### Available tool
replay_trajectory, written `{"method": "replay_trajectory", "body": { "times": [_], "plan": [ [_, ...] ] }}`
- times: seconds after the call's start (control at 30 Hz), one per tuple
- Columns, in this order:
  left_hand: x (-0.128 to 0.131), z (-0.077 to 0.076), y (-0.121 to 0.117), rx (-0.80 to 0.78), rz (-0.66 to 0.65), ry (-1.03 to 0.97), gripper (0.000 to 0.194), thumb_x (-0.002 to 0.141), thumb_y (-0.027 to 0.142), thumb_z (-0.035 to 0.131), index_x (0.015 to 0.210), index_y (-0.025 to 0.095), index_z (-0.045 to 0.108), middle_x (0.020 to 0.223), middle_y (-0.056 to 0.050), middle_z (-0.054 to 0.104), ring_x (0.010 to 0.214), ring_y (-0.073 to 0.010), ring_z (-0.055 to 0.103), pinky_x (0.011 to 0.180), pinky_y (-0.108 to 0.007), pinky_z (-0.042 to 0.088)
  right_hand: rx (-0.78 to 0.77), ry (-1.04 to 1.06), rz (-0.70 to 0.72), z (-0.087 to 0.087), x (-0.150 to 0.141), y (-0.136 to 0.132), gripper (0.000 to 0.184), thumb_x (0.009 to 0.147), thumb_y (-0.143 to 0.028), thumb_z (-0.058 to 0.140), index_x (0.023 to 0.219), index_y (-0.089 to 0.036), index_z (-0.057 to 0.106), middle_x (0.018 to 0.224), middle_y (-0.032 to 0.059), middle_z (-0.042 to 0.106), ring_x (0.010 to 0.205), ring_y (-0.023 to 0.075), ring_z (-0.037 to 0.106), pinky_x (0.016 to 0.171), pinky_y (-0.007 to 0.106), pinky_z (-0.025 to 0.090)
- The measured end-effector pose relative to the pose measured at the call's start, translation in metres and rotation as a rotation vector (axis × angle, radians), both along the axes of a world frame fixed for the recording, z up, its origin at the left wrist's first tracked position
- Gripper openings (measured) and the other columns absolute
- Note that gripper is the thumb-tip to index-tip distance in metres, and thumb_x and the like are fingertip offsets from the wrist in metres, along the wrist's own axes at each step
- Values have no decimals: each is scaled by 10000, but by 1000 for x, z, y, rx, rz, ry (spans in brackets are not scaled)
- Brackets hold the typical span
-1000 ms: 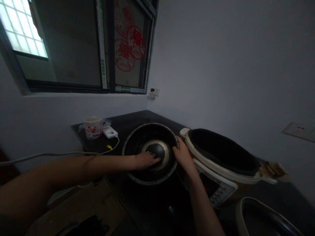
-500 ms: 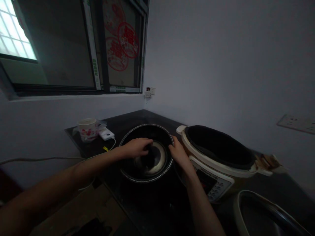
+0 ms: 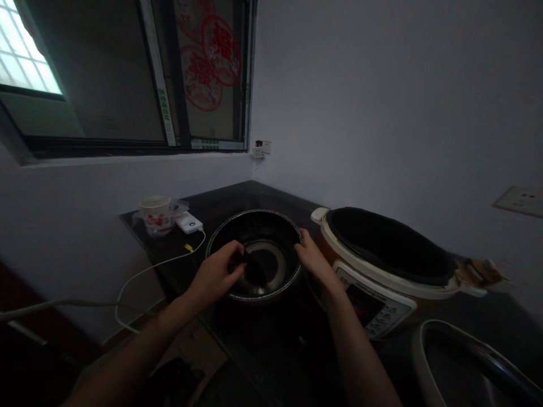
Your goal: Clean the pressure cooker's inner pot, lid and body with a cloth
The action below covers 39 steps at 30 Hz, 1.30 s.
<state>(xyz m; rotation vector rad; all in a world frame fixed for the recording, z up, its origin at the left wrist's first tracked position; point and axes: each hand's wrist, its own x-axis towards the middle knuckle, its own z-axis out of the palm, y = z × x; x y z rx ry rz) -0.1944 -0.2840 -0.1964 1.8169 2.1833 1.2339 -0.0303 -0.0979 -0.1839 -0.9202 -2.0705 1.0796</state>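
A black round inner pot [image 3: 220, 230] with a speckled rim stands on the dark table. Pale, cloudy contents cover part of its bottom. My right hand [image 3: 313, 255] grips the pot's right rim, thumb over the edge. Over the pot's left front side is my left hand [image 3: 220, 271], its fingers curled and pinched around something dark [image 3: 254, 270] that reaches down into the pot. In the dim light I cannot make out what that dark thing is. Right of the pot sits a cream and brown electric cooker [image 3: 373, 302], its top uncovered and dark inside.
A lid with a pale rim [image 3: 422, 362] lies at the front right. At the table's back left are a paper cup in plastic [image 3: 156, 217] and a white device [image 3: 189, 222] with a cable [image 3: 127, 282] hanging off the edge. Walls and a window [image 3: 106, 73] bound the corner.
My left hand has drawn back toward the pot's left front rim, its fingers still curled. My right hand stays on the right rim. The camera view has shifted slightly.
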Motion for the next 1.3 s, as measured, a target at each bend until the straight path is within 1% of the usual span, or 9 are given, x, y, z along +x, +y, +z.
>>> {"method": "replay_trajectory", "body": {
  "times": [0.1, 0.2, 0.47, 0.63, 0.77, 0.87, 1.03, 1.2, 1.3],
  "plan": [
    [2, -1, 2, -47, 72, 20, 138, 815, 258, 504, 950, 233, 484, 852, 15, 585, 733, -167, 570, 660, -281, 384, -8, 0, 10, -1, 0, 0, 465, 707, -110, 432, 1160, -208, 465, 1110, 82, 640, 1047, 231, 599, 952, 382, 443],
    [6, 2, 2, -96, 98, 47, 142, 808, 251, 506, 948, 242, 484, 888, 13, 608, 767, -174, 589, 657, -278, 378, -22, -5, 18, -1, 0, 1, 465, 707, -106, 418, 1160, -198, 465, 1108, 95, 632, 1031, 238, 603, 941, 392, 449],
    [9, 9, 6, -189, 104, 99, 135, 829, 272, 495, 962, 251, 482, 930, 8, 638, 788, -175, 614, 636, -274, 365, -42, 16, -39, -9, -4, 7, 466, 702, -110, 433, 1160, -195, 452, 1112, 104, 624, 1039, 233, 591, 962, 395, 435],
    [9, 12, 10, -256, 96, 141, 132, 835, 273, 489, 966, 257, 486, 921, 8, 645, 785, -181, 620, 630, -276, 357, -45, 61, -48, -13, -6, 9, 510, 659, -97, 447, 1155, -212, 460, 1114, 70, 635, 1050, 199, 593, 965, 358, 439],
    [8, 11, 11, -247, 110, 154, 130, 845, 287, 482, 972, 260, 474, 922, 3, 655, 776, -188, 626, 614, -275, 349, -51, 103, -45, -14, -7, 9, 541, 640, -100, 449, 1172, -198, 479, 1150, 83, 635, 1086, 204, 584, 992, 366, 421],
    [7, 11, 13, -229, 121, 161, 127, 847, 289, 489, 970, 263, 472, 905, 6, 657, 773, -192, 631, 606, -277, 347, -70, 134, -37, -17, -9, 9, 561, 646, -103, 443, 1196, -204, 475, 1173, 76, 628, 1089, 196, 587, 981, 357, 434],
    [6, 13, 19, -174, 147, 129, 120, 843, 271, 504, 960, 257, 481, 911, -1, 657, 813, -199, 635, 616, -283, 358, -103, 181, -60, -26, -15, 13, 643, 637, -93, 434, 1268, -217, 442, 1262, 66, 588, 1189, 182, 531, 1036, 347, 393],
    [8, 17, 26, -164, 153, 103, 123, 841, 260, 509, 962, 247, 492, 914, -4, 651, 808, -198, 628, 611, -285, 351, -172, 174, -85, -35, -16, 17, 711, 637, -111, 410, 1343, -190, 393, 1272, 92, 586, 1151, 189, 572, 960, 344, 470],
    [9, 19, 29, -171, 156, 103, 125, 847, 269, 505, 971, 249, 499, 903, -6, 656, 817, -206, 628, 604, -285, 343, -187, 171, -105, -40, -17, 19, 708, 644, -123, 399, 1350, -171, 391, 1279, 101, 584, 1156, 192, 576, 943, 344, 487]
  ]
}}
